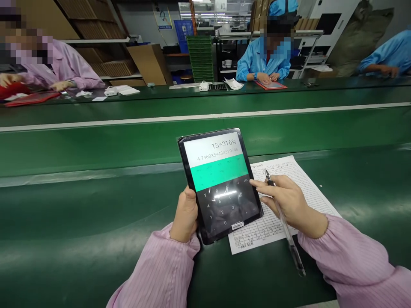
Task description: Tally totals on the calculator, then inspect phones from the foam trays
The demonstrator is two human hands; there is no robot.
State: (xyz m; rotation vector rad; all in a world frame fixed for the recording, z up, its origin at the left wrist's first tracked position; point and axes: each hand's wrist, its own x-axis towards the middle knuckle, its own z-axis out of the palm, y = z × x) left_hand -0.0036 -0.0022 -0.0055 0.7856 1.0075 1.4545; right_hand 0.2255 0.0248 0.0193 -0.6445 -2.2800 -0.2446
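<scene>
My left hand grips the left edge of a black tablet and holds it tilted up off the green bench. The tablet's screen shows a calculator reading "15÷316%". My right hand is closed round a clear pen, with its index finger stretched out onto the right side of the screen near the DEL key. Under the tablet and my right hand lies a printed form sheet with a ruled table.
A green conveyor belt runs across in front of me, edged by a white strip. Beyond it, a person in pink sits at the far left and people in blue coats at the far right. Cardboard boxes and green crates stand behind.
</scene>
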